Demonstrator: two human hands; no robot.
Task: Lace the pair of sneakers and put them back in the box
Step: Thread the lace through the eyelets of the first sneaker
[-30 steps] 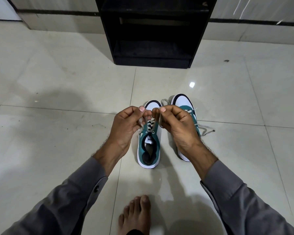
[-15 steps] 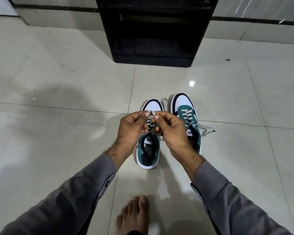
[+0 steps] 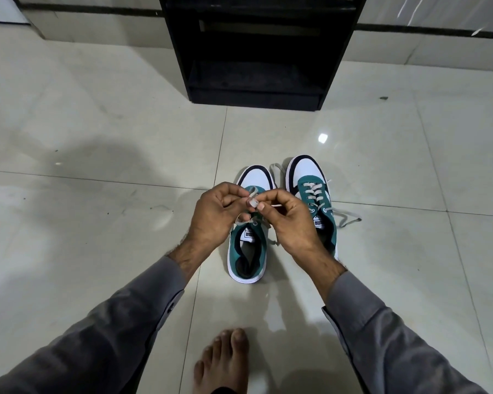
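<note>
Glossy floor tiles (image 3: 97, 223) beneath; my left hand (image 3: 214, 214) and right hand (image 3: 291, 220) both pinch the lace (image 3: 252, 201) above the left sneaker (image 3: 248, 251). Uneven pulling could unthread it.

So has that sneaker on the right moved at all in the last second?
No. The right sneaker sits in the same place on the floor: its toe lies just past the tile seam, beside the left sneaker, as before. Only the hands shifted.

Both sneakers (image 3: 315, 200) are teal with white toes, black toe trim and white soles; their laces (image 3: 346, 217) are pale grey. The shelf unit (image 3: 256, 49) is black, the floor tiles (image 3: 97, 123) glossy off-white, the sleeves (image 3: 382, 336) grey.
</note>
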